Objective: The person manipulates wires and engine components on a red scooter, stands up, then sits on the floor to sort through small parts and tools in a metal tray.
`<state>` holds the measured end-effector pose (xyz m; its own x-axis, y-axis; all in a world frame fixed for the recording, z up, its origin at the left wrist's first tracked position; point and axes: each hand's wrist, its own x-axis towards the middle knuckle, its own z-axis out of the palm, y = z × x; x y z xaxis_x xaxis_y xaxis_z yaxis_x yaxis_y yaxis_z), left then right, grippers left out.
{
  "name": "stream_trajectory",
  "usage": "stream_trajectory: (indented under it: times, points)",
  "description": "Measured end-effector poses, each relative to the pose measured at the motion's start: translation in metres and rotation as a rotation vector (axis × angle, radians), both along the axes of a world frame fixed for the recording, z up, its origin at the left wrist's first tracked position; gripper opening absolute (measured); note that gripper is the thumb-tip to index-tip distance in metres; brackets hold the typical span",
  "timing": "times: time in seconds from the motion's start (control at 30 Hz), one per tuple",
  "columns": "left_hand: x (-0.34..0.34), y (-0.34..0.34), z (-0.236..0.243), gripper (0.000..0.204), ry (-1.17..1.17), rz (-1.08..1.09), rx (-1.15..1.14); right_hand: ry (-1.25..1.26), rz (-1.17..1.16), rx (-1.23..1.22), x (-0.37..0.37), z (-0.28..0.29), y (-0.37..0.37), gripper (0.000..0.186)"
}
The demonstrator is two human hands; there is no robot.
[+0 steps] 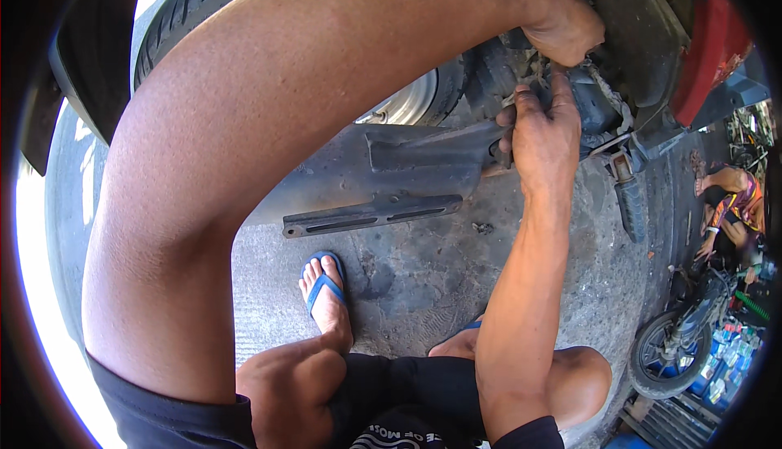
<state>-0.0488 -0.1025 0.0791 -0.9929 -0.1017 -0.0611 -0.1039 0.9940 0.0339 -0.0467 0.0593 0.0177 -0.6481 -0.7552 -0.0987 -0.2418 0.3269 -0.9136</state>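
Note:
I crouch beside a motorbike, both arms reaching into the grimy engine area (599, 107) above its exhaust muffler (326, 180). My left arm crosses over the top of the view, and my left hand (568, 32) is bent down among the dark parts. Its fingers are hidden behind the back of the hand. Just below it, my right hand (544, 135) points upward with the index finger stretched toward the left hand. The other right-hand fingers are apart and partly bent, near the front end of the muffler. I make out nothing held in it.
A slotted metal bracket (373, 216) runs along the muffler. A rubber footpeg (627, 198) juts down at right, below a red body panel (715, 54). My foot in a blue flip-flop (324, 286) rests on concrete. Far right, another person (737, 205) sits near a second motorbike (680, 347).

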Motion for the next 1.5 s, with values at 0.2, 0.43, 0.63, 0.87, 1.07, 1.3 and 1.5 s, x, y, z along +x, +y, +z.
stream_trajectory:
  times: [0.2,0.43,0.63,0.87,1.07,1.3,1.5]
  points:
    - [0.004,0.002,-0.001,0.029,0.040,-0.002,-0.097,-0.015,0.002,0.019,-0.003,-0.001,0.002,0.063]
    - [-0.070,0.023,-0.016,0.033,-0.455,0.402,-0.473,-0.014,0.013,0.025,-0.002,0.002,0.000,0.064]
    - [-0.039,0.000,-0.014,0.034,-0.257,0.195,-0.250,0.039,0.000,0.020,0.002,0.003,0.000,0.064]
    - [-0.026,-0.019,-0.015,0.036,-0.164,0.054,-0.062,0.142,0.061,0.117,-0.004,0.004,-0.001,0.064]
    - [-0.026,-0.027,-0.013,0.037,-0.128,-0.010,0.003,0.785,0.252,0.303,0.001,0.014,0.002,0.052]
    - [-0.024,-0.017,-0.007,0.039,-0.098,0.067,-0.011,1.582,0.749,0.344,0.003,0.022,0.024,0.051]
    - [-0.031,-0.024,-0.014,0.037,-0.152,0.096,0.053,1.544,0.745,0.404,0.004,0.024,0.019,0.048]
